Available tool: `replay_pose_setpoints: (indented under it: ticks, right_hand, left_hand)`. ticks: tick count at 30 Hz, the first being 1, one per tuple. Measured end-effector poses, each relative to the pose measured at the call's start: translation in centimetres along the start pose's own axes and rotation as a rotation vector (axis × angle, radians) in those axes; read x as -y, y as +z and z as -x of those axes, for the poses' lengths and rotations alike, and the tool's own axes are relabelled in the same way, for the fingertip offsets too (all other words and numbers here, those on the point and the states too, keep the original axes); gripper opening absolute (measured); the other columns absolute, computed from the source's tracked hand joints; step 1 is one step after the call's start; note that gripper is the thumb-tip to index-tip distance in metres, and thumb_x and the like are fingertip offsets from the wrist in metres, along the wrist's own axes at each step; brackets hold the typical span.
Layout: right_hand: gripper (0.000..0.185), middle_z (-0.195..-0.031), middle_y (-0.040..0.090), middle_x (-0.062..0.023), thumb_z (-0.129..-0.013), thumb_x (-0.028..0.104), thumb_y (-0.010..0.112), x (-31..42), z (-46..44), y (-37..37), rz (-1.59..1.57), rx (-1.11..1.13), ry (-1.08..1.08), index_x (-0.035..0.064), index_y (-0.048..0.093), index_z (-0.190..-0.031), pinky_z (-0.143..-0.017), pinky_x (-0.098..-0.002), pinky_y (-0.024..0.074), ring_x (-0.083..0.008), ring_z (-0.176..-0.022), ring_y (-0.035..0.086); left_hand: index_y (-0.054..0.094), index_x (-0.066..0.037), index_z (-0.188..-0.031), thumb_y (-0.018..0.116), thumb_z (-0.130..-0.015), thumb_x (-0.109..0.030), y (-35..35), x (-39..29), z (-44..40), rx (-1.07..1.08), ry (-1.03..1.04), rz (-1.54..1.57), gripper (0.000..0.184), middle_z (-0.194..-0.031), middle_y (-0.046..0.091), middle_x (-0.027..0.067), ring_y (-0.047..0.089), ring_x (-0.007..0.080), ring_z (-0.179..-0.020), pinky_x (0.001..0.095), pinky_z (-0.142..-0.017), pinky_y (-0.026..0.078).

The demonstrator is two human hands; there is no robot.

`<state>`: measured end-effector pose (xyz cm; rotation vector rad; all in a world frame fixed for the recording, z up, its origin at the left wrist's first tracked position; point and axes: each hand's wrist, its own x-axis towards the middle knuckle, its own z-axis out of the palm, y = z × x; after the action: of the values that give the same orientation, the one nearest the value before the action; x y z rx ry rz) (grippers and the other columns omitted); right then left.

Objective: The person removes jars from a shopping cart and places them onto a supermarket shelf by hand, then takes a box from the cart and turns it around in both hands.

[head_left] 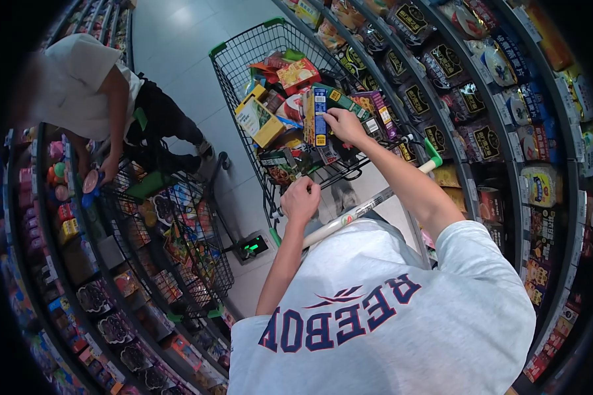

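Observation:
My right hand (346, 128) reaches over the near part of the shopping cart (225, 89), its fingers closed on the edge of a narrow blue-and-yellow box (320, 118). The box stands on end among the heaped packages. My left hand (300, 199) is at the cart's near edge with its fingers curled; what they hold, if anything, is hidden. Just beyond it lies a dark package (278, 166). Around the blue box are a yellow carton (259, 120), a red-and-yellow box (298, 76), a green box (342, 102) and a purple box (381, 112).
The cart's pale handle bar (346, 218) crosses in front of my body. Shelves of bagged food (484, 141) line the right side. At left, a person in a white shirt (79, 72) holds a round package (92, 182) above a second loaded cart (201, 263). Tiled floor (171, 46) runs between.

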<state>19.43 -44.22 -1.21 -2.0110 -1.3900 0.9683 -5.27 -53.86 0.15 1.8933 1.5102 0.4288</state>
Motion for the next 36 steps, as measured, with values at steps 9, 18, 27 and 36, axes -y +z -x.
replay_pose_setpoints:
  ticks: [9, 18, 27, 36]
  right_hand:
    - [0.038, -0.121, 0.072, -0.0215, -0.097, 0.019, 0.064, 0.6, 2.4, 1.6, 0.184, 0.391, -0.293, 0.0055, 0.067, -0.132, -0.098, -0.0444, 0.0533, -0.0377, -0.112, 0.069]
    - [0.036, -0.106, 0.073, -0.0267, -0.090, 0.029, 0.070, -0.5, 1.8, 5.6, 0.387, 0.430, -0.258, 0.0013, 0.073, -0.113, -0.092, -0.0520, 0.0551, -0.0436, -0.104, 0.070]
    - [0.057, -0.117, 0.070, -0.0309, -0.097, 0.044, 0.058, -4.2, -0.4, 14.1, 0.434, 0.492, -0.209, -0.0081, 0.070, -0.116, -0.104, -0.0481, 0.0512, -0.0433, -0.116, 0.066]
    - [0.056, -0.121, 0.074, -0.0198, -0.081, 0.050, 0.066, -2.3, -1.4, 17.0, 0.689, 0.624, 0.121, 0.0046, 0.078, -0.113, -0.096, -0.0437, 0.0574, -0.0342, -0.113, 0.072]
  left_hand:
    - [0.070, -0.010, -0.086, 0.062, -0.087, -0.028, -0.1, -0.3, 0.0, 0.041, -0.027, -0.011, 0.020, -0.090, 0.073, 0.0118, 0.069, 0.0367, -0.088, 0.0485, -0.074, 0.052]
    - [0.068, -0.010, -0.086, 0.061, -0.087, -0.026, -0.1, -0.3, 0.2, 0.029, -0.010, -0.017, 0.017, -0.090, 0.071, 0.0093, 0.069, 0.0338, -0.088, 0.0481, -0.074, 0.052]
    - [0.068, -0.010, -0.085, 0.063, -0.088, -0.026, -0.3, -0.2, 0.3, 0.017, 0.029, 0.018, 0.017, -0.090, 0.071, 0.0110, 0.069, 0.0364, -0.088, 0.0513, -0.073, 0.051]
    - [0.066, -0.010, -0.083, 0.064, -0.088, -0.026, -0.5, -0.2, 0.2, 0.009, 0.050, 0.009, 0.017, -0.087, 0.069, 0.0125, 0.069, 0.0360, -0.085, 0.0515, -0.072, 0.053]
